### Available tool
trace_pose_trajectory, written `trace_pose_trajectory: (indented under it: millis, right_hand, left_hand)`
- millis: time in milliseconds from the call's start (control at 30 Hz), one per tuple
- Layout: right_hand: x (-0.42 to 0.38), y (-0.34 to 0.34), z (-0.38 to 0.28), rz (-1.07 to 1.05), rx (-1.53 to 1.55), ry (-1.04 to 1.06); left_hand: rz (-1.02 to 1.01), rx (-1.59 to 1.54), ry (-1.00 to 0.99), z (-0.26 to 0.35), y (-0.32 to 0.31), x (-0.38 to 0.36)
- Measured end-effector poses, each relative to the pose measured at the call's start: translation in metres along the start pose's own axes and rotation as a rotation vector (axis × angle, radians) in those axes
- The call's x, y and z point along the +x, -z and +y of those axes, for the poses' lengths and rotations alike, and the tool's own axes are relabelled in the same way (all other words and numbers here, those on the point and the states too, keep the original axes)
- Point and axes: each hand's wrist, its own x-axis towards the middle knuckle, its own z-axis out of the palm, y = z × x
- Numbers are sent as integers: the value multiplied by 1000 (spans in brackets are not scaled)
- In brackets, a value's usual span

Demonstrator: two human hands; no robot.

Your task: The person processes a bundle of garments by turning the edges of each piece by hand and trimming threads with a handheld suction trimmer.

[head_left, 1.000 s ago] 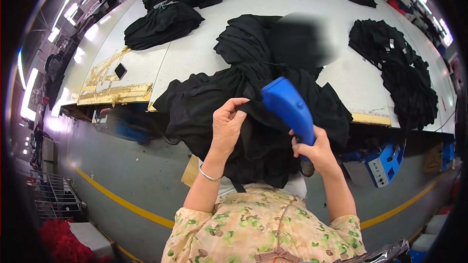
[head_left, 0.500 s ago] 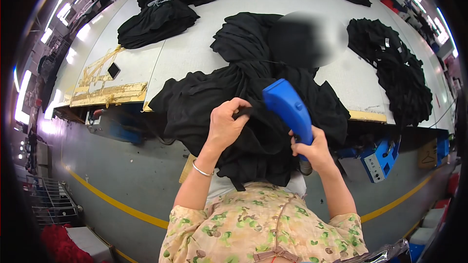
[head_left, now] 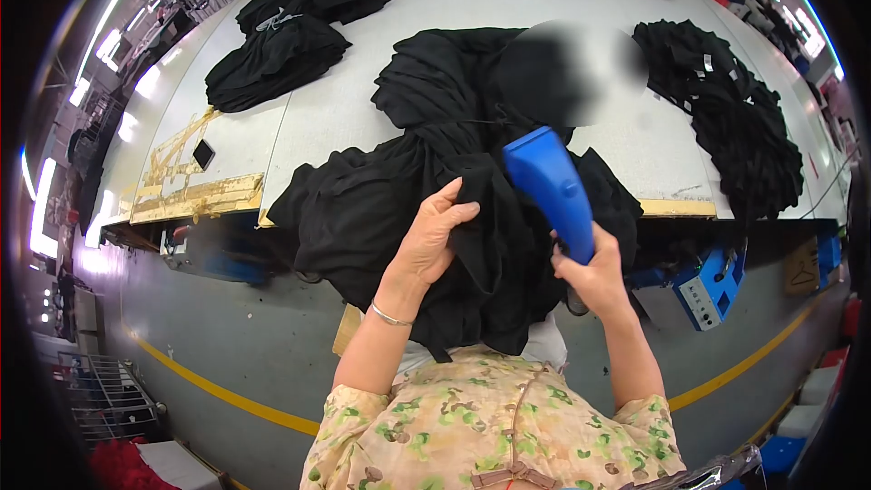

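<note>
My right hand [head_left: 594,270] is wrapped round the handle of a blue hand-held clipper-like tool [head_left: 552,177], its wide head tilted up and to the left over black cloth. Part of a hose shows under that hand. My left hand [head_left: 434,234] is at the near side of a heap of black garments [head_left: 354,204], against a raised fold; its thumb and forefinger are apart, with nothing seen pinched between them. The garments hang over the table's front edge down to my lap. A blurred patch hides part of the heap's far right side.
The white table [head_left: 331,100] carries black garment piles [head_left: 277,59] at the far left and more black garments [head_left: 739,118] with white tags at right. A dark phone-like object [head_left: 203,155] lies on the left. Below the right edge sits a blue machine [head_left: 709,295].
My left thumb and forefinger have parted from the dark cloth they pinched, and that hand has moved slightly right. The blue tool has shifted right and a little down, away from the left hand.
</note>
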Motion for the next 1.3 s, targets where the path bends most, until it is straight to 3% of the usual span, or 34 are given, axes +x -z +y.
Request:
trace_pose_trajectory:
  millis: [67,100,233,433,533,633,667,733,767,800,833,900,933,1000,1067,1133,1200,1267,1300]
  right_hand:
    - [3,-2,-6,-117,-260,59]
    - [3,0,-16,-203,-316,-45]
    - [5,-5,-2,-23,-40,-26]
    - [7,1,0,-166,-183,-74]
    - [4,-8,-5,-33,-43,-37]
    - [4,-8,2,-151,-185,-63]
    - [6,-7,4,-209,-242,-71]
    - [2,-4,6,-155,-61,-83]
    - [0,-1,1,-107,33,-106]
    - [-1,2,-1,-54,131,-127]
    - [1,8,2,-8,133,-109]
    - [2,16,8,56,175,-116]
    - [3,18,12,80,203,-119]
    - [0,19,18,81,233,-122]
    - [-4,17,25,72,222,-132]
    - [-6,14,25,72,224,-136]
    - [-5,9,24,69,221,-135]
    - [-4,5,23,56,220,-133]
    - [-5,3,23,45,220,-132]
  left_hand:
    - [9,31,0,-3,0,-1]
    - [20,51,0,-2,-2,-3]
    - [13,112,24,6,-13,-9]
    - [52,145,0,4,-15,-8]
    - [7,119,39,6,-13,-12]
    - [63,231,-3,8,-11,-13]
    - [121,330,-74,8,2,-15]
    - [290,640,-149,43,35,-33]
    - [402,972,-264,76,51,-51]
    - [706,1078,-365,104,76,-71]
    - [864,803,-548,122,139,-81]
    - [859,739,-654,145,278,-108]
    - [965,926,-639,140,310,-104]
    - [1099,1506,-488,126,269,-88]
    - [1067,1785,-882,103,210,-62]
    - [885,1682,-869,74,104,-52]
    - [468,1366,-650,34,32,-47]
    - [170,1691,-604,-5,9,-41]
    - [207,1747,-554,-19,5,-41]
